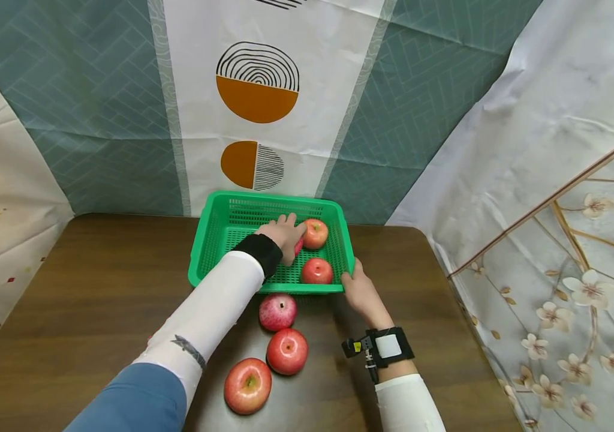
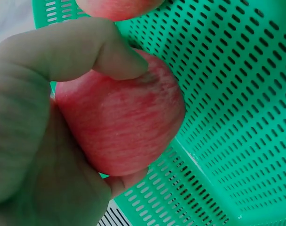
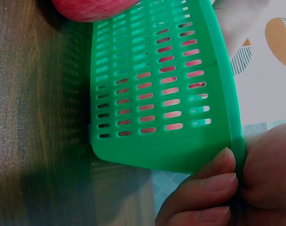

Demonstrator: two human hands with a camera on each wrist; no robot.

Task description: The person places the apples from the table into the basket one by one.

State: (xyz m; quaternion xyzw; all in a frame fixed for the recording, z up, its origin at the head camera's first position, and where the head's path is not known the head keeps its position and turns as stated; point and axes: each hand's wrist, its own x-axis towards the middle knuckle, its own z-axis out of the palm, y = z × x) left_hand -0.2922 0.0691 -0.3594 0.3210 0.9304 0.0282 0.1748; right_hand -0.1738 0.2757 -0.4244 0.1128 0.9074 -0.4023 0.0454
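Inside the green plastic basket (image 1: 343,246), my left hand (image 1: 283,235) grips a red apple (image 2: 124,117), thumb across its top and fingers beneath. In the head view that apple is mostly hidden behind the hand. Two other apples lie in the basket's right half: one apple (image 1: 315,234) close to my fingers and another apple (image 1: 316,271) near the front wall. My right hand (image 1: 362,293) pinches the basket's rim at the front right corner, with the thumb on one side and fingers on the other in the right wrist view.
In front of the basket, three apples sit on the brown wooden table (image 1: 409,288): a pinkish apple (image 1: 277,312), a red apple (image 1: 287,351) and a larger apple (image 1: 248,386). A patterned curtain (image 1: 253,120) hangs right behind the basket.
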